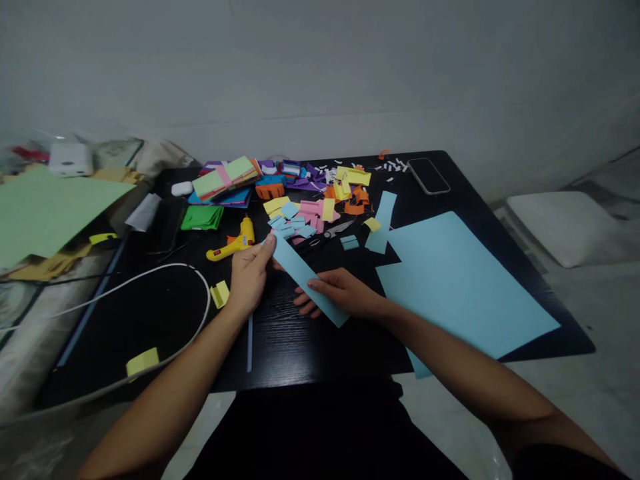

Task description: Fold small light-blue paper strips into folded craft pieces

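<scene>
A light blue paper strip point(299, 268) is stretched at a slant between my two hands, above the black table. My left hand point(250, 272) pinches its far left end between thumb and fingers. Lower down, my right hand point(340, 292) holds the strip with the thumb on top and the fingers beneath. Just beyond my left hand lies a yellow glue gun point(234, 241). Scissors point(337, 230) rest behind the strip, near small folded blue paper pieces point(295, 223). To the right of my right hand is a large light blue sheet point(463, 280).
Along the back of the black table point(295, 360) lie coloured paper bundles point(227, 179), cut scraps and a phone point(429, 177). A white cable point(200, 280) loops at the left, near yellow folded pieces point(143, 362). A white stool point(563, 223) stands at the right.
</scene>
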A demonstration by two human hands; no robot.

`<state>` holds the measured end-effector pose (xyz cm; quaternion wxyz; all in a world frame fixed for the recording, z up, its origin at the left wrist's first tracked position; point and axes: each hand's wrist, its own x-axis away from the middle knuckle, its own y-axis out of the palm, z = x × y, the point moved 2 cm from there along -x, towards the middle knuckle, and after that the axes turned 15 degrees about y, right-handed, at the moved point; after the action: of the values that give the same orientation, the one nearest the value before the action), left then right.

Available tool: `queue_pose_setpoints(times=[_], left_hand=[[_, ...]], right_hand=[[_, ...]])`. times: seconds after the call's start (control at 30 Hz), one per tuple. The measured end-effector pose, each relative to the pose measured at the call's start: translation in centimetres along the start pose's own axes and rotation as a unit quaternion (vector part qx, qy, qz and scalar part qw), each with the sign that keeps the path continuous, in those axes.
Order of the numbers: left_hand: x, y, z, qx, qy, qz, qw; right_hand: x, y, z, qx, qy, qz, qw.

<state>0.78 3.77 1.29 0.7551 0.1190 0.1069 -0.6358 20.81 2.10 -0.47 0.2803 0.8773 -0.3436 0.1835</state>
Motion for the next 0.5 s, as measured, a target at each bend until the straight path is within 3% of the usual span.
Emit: queue_pose_setpoints(times=[0.27, 0.4, 0.5], left_hand=[[-0.2, -0.3, 1.2, -0.083, 0.069, -0.013, 0.994], [-0.1, 0.0, 0.9, -0.039, 0.048, -0.006, 0.998], [0.1, 0.4, 0.9, -0.03, 0.024, -0.054, 0.998]], right_hand=[[0.1, 0.0, -0.1, -0.008, -0.008, 0.01, 1.0], [-0.1, -0.1, 0.1, -0.014, -0.011, 0.018, 1.0], [-0.1, -0.1, 0.1, -0.021, -0.022, 0.032, 0.999]])
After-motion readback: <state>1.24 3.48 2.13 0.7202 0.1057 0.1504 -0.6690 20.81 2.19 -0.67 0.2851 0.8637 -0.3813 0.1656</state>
